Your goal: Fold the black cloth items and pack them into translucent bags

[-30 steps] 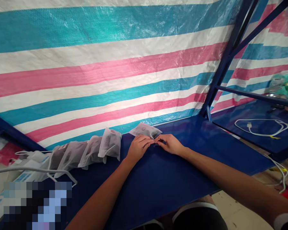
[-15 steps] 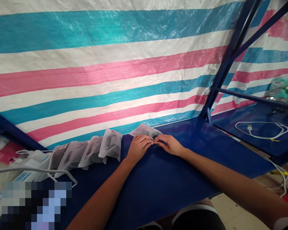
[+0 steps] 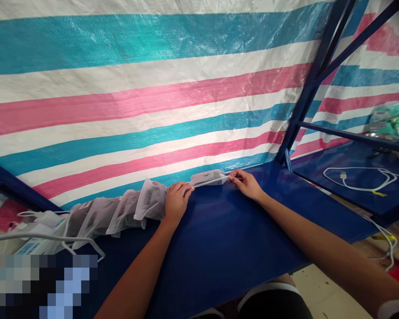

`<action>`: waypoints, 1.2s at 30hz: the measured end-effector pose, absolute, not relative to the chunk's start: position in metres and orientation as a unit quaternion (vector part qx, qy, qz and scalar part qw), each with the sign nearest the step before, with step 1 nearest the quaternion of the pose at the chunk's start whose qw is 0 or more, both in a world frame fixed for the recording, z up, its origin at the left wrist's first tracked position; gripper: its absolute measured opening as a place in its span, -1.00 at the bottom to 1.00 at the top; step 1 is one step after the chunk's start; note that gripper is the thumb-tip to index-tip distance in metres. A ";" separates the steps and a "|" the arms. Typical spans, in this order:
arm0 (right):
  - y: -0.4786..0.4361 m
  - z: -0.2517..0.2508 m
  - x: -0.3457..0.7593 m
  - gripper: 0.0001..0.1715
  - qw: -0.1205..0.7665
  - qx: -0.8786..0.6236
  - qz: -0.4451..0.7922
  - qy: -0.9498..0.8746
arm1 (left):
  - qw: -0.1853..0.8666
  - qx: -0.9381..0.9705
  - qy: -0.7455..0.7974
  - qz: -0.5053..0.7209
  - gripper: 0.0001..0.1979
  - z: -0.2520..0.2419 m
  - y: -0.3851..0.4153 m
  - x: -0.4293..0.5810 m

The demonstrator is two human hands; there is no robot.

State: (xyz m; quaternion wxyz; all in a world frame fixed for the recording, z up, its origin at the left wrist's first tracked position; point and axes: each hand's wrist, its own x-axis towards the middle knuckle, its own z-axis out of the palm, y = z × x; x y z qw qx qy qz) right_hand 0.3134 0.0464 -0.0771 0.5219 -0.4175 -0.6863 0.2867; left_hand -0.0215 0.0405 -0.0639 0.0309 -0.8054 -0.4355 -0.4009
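A frosted translucent zip bag (image 3: 208, 177) lies at the back of the blue table (image 3: 219, 235), its near edge stretched straight between my hands. My left hand (image 3: 177, 201) pinches the left end of that edge between thumb and fingers. At the right end, my right hand (image 3: 244, 182) has the other corner pinched. What the bag contains is hard to make out. Just left of my left hand leans a similar frosted bag (image 3: 151, 199) with a dark printed label, the nearest in a row of several filled bags.
White boxes with blue print (image 3: 31, 246) and a grey cable (image 3: 53, 237) lie at the left. Blue metal frame bars (image 3: 287, 141) rise at the right. Beyond them, a white USB cable (image 3: 362, 179) lies coiled on another blue surface. Striped sheeting (image 3: 146, 102) hangs behind.
My hands have moved apart, the left hand leftward and the right hand a little up and rightward. The bag's edge is now drawn taut between them.
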 end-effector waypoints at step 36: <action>0.016 -0.058 0.278 -0.46 0.580 -0.403 0.336 -0.623 | -0.254 -0.665 -0.394 -0.582 -0.27 -0.064 0.004 0.025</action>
